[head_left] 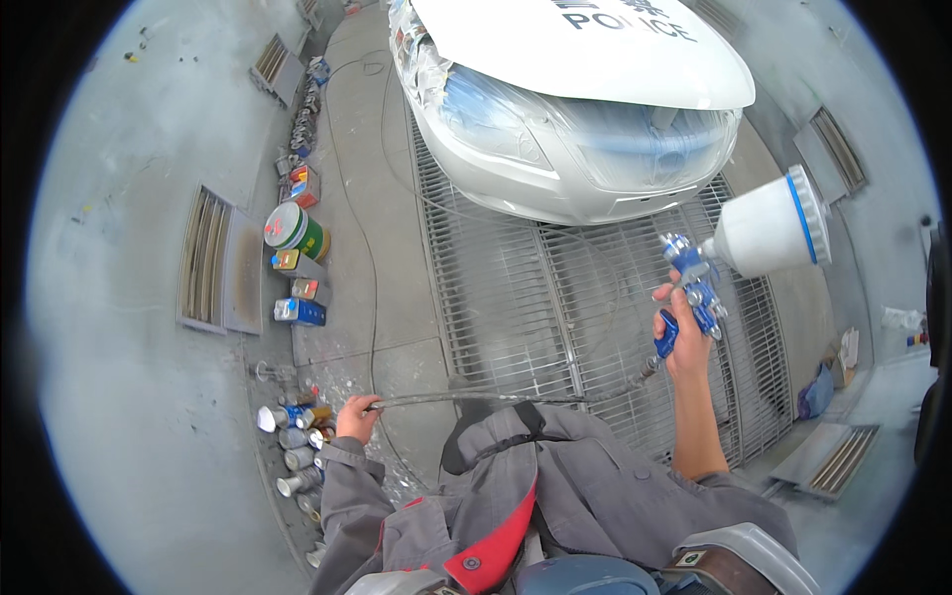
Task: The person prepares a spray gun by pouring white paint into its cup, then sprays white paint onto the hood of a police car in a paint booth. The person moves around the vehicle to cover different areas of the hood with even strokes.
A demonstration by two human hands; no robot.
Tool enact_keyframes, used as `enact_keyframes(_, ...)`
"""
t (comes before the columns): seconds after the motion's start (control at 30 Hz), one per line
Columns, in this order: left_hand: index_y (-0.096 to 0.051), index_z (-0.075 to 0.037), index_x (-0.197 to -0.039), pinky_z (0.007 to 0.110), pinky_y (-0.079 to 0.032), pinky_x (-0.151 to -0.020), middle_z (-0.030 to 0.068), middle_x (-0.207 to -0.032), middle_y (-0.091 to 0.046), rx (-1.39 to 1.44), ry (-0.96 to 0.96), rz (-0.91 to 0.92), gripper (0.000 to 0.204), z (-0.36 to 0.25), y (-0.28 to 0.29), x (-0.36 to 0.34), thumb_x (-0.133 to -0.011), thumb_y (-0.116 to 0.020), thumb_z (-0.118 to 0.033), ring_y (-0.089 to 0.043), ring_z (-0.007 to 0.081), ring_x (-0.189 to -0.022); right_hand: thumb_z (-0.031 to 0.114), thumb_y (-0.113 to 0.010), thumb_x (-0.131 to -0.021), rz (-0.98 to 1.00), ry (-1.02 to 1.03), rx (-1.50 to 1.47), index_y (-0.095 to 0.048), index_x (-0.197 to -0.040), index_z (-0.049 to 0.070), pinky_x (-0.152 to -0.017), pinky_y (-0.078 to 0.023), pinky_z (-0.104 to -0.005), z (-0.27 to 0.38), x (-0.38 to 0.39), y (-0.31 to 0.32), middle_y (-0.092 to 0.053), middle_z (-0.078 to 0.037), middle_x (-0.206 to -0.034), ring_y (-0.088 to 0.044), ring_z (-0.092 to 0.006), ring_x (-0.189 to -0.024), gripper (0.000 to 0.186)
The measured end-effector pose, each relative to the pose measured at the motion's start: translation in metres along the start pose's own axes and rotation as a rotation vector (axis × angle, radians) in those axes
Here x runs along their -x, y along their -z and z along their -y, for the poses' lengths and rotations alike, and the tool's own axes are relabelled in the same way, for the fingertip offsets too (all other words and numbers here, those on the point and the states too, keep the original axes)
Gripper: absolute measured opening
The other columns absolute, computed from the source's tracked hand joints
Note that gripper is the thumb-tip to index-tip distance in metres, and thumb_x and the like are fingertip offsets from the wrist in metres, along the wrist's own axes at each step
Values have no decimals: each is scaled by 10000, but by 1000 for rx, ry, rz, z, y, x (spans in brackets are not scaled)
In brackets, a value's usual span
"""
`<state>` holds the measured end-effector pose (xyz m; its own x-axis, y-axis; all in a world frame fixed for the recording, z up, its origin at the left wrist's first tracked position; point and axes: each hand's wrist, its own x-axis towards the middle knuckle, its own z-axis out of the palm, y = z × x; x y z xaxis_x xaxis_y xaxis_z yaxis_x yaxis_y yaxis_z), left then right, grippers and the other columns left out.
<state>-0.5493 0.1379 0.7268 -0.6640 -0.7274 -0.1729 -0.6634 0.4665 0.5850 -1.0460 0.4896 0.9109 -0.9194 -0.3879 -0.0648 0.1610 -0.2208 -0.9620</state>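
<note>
My right hand (682, 335) grips a blue-and-silver spray gun (694, 293), raised at the right with a large white paint cup (769, 223) tilted sideways on it. A dark air hose (486, 397) runs from the gun's handle to my left hand (355, 416), which is closed on it at the lower left. Beyond the gun stands the front of a white car (476, 169), its lights and grille area masked with clear plastic film (635, 144). Its raised-edge hood (595, 69) bears dark lettering.
A metal floor grate (506, 317) lies underfoot. Along the left wall stand cans, a round tub (296, 231) and several used cups (297, 456), beside a looping hose on the concrete. Vent panels (208, 258) are set in both walls; a blue bundle (815, 392) lies at right.
</note>
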Motion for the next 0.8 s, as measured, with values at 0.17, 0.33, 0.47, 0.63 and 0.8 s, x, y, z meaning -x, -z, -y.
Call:
enact_keyframes(0.17, -763, -88, -1075, 388, -536, -789, 119, -961, -683, 57, -13, -87, 304, 46, 137, -95, -790, -775, 18, -687, 313, -898, 241, -616, -1067, 17, 47, -18, -576, -1333, 60, -511, -447, -250, 13, -14, -131, -678, -70, -1004, -555, -113, -578, 324)
enact_keyframes(0.33, -743, -66, -1087, 359, -531, -792, 113, -944, -673, 19, -116, -145, 293, 58, 232, -192, -813, -754, 37, -682, 276, -880, 268, -622, -1067, -119, 101, 2, -570, -1342, 75, -511, -452, -260, 14, -44, -217, -670, -65, -1012, -554, -106, -591, 341)
enact_keyframes(0.47, -747, -63, -1080, 345, -527, -797, 106, -933, -666, 1, -155, -109, 287, 79, 265, -275, -814, -753, 43, -675, 258, -872, 273, -620, -1068, -208, 108, 76, -568, -1345, 72, -509, -450, -259, 2, -82, -281, -664, -61, -1009, -552, -103, -593, 346)
enact_keyframes(0.63, -766, -82, -1057, 384, -539, -800, 110, -943, -681, -52, -167, -32, 316, 121, 299, -402, -758, -785, 17, -693, 295, -896, 261, -631, -1064, -186, 76, 84, -585, -1328, 61, -496, -439, -253, -44, -164, -350, -678, -63, -988, -540, -108, -567, 334)
enact_keyframes(0.8, -769, -77, -1076, 383, -549, -856, 115, -983, -702, -20, -172, 101, 315, 145, 344, -541, -771, -779, 3, -700, 316, -978, 235, -661, -1040, -134, -18, 193, -631, -1277, 41, -493, -461, -252, -71, -260, -447, -713, -57, -973, -591, -105, -574, 307)
